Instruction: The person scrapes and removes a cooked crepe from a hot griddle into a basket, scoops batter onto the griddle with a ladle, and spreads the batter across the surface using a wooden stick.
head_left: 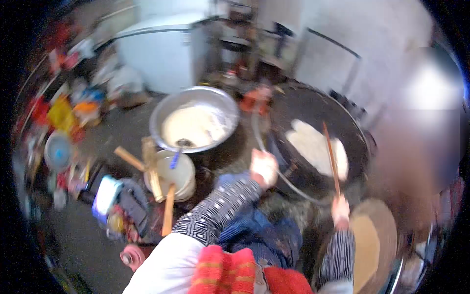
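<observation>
My right hand [340, 209] is closed around one end of a long, thin wooden stick [331, 152]. The stick reaches over a pale, irregular sheet of batter [311, 146] on a large dark round griddle [286, 105]. My left hand [263, 167] is at the griddle's near-left side, beside a pale curved hose or band [258, 130]. Its fingers are blurred, so whether it grips anything cannot be made out. Left of the griddle stands a wide metal basin [159, 122] holding pale batter, with a blue-handled ladle [175, 160] at its near rim.
A white bucket [185, 183] stands below the basin, with wooden pieces [152, 171] by it. At lower right lies a round tray [389, 220] with a flat tan sheet on it. Bags and clutter fill the left; a white chest [154, 59] stands behind.
</observation>
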A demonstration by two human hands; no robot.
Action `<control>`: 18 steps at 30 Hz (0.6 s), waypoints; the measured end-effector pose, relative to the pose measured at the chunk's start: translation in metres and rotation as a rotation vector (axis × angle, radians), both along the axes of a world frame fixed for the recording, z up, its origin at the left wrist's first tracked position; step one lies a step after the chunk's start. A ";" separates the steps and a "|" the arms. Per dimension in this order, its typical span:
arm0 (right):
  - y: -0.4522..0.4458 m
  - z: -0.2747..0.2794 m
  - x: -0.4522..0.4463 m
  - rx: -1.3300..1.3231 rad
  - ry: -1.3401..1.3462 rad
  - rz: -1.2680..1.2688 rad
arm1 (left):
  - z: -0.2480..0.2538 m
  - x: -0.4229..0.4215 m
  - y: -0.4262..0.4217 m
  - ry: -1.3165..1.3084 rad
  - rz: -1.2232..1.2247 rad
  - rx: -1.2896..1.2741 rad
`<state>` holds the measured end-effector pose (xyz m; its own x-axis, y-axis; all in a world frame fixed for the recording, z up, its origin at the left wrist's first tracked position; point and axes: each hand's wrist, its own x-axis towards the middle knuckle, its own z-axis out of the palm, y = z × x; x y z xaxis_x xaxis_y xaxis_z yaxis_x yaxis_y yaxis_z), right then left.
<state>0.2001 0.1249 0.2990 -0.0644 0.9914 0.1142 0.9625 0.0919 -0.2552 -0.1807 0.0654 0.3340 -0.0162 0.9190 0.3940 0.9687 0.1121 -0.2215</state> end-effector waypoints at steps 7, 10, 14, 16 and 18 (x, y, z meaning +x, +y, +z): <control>0.019 -0.016 0.007 0.048 -0.069 -0.072 | -0.069 0.069 -0.029 -0.185 -0.292 0.077; 0.005 -0.035 0.007 0.141 -0.098 -0.011 | -0.048 0.052 -0.031 -0.087 -0.262 -0.035; 0.006 -0.009 0.005 -0.060 -0.011 -0.120 | -0.054 0.046 -0.022 0.028 -0.202 0.100; 0.003 -0.004 -0.009 -0.021 -0.011 -0.082 | -0.040 0.042 -0.026 -0.033 -0.236 0.045; -0.005 -0.007 -0.016 -0.057 -0.082 -0.056 | -0.035 0.037 -0.025 -0.091 -0.258 0.015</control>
